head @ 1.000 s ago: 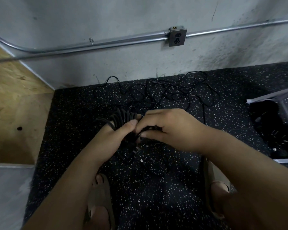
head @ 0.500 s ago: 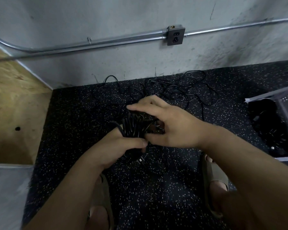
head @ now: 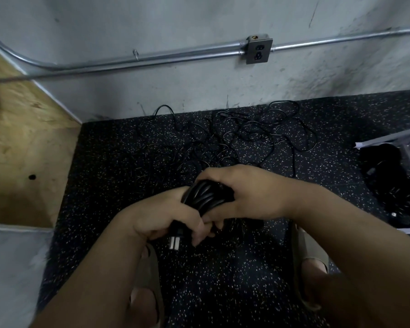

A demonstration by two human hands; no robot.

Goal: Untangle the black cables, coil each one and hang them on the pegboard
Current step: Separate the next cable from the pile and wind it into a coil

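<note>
both hands meet on a coiled black cable (head: pixel 205 196): the left hand (head: pixel 166 215) grips its lower part, a plug (head: pixel 175 241) poking out beneath the fingers, and the right hand (head: pixel 244 192) curls over its top. beyond the hands a tangle of black cables (head: pixel 234 136) lies on the speckled floor (head: pixel 109 162). right of the right hand sits a dark heap (head: pixel 388 181), too dim to make out.

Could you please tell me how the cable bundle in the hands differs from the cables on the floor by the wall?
The coiled cable is gathered into tight loops; the floor cables sprawl in a loose tangle. The coiled cable is gripped by the left hand and right hand; the floor cables lie untouched on the floor. Both are black.
</note>
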